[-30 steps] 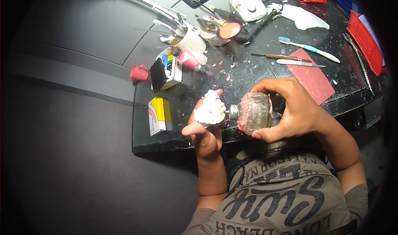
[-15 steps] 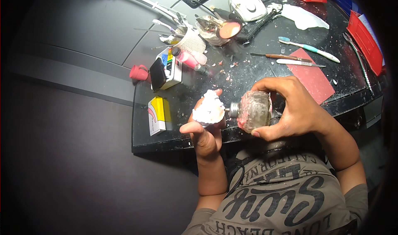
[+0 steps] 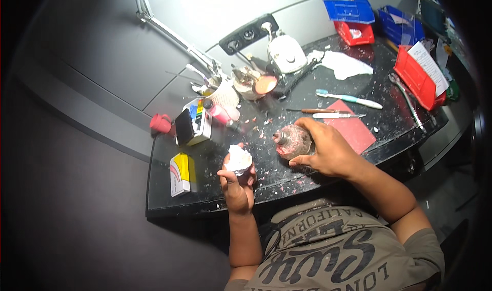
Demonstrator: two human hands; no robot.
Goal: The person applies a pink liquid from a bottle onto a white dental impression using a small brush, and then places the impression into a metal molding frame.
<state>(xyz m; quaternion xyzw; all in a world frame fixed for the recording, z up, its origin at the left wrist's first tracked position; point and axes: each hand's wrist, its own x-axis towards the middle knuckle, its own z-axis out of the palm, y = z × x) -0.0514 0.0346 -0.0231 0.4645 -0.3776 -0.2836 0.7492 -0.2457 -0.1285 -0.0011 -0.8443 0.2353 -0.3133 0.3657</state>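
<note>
In my left hand [image 3: 238, 187], the fingers are wrapped round a lumpy white plaster cast [image 3: 239, 160], held above the table's near edge. My right hand [image 3: 327, 150] grips a round glass spirit lamp [image 3: 295, 143] from its right side. Pink wax spatters the glass, and its metal neck points up and to the left. I see no flame on it. Whether its base touches the table is hard to tell. Beyond the right hand lie a pink wax sheet [image 3: 353, 132], a wooden-handled tool [image 3: 320, 111] and a white-handled knife [image 3: 335, 116].
A yellow-and-white box [image 3: 180, 174] stands at the left edge. Behind it are a pink cup [image 3: 161, 123], a pink bottle [image 3: 220, 112] and a tool holder [image 3: 225, 93]. A toothbrush [image 3: 353, 100] lies farther back, and a red bin [image 3: 417, 78] is at right. Crumbs litter the black tabletop [image 3: 266, 181].
The spirit lamp has moved away from the plaster cast and down toward the table, its neck turning upward. The left hand keeps the cast. My view has shifted, showing more of the back wall.
</note>
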